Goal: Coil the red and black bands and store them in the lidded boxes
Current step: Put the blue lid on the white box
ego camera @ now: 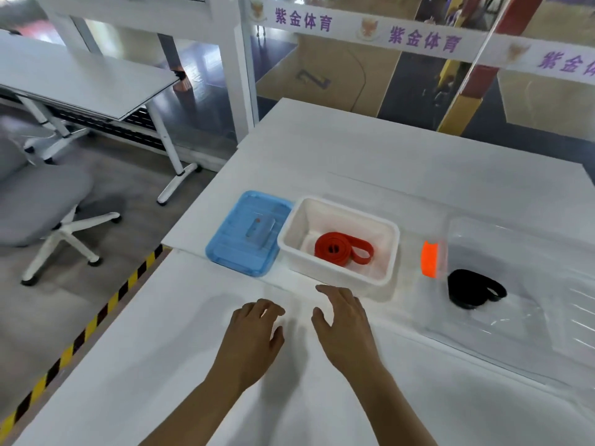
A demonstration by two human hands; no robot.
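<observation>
Head view: red band [343, 252] coiled (boxed).

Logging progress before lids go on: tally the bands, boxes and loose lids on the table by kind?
Bands: 2, red band and black band
Boxes: 2, white box and clear box
Loose lids: 1, blue lid
Total: 5

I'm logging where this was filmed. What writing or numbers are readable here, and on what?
"紫金体育": purple, repeated along the white banner strip on the glass partition; cut off at the right edge.
"2": painted on the court floor beyond the glass, seen inverted.
Crest logos beside the words: too blurred to read.
Blue lid: no legible text.
</observation>
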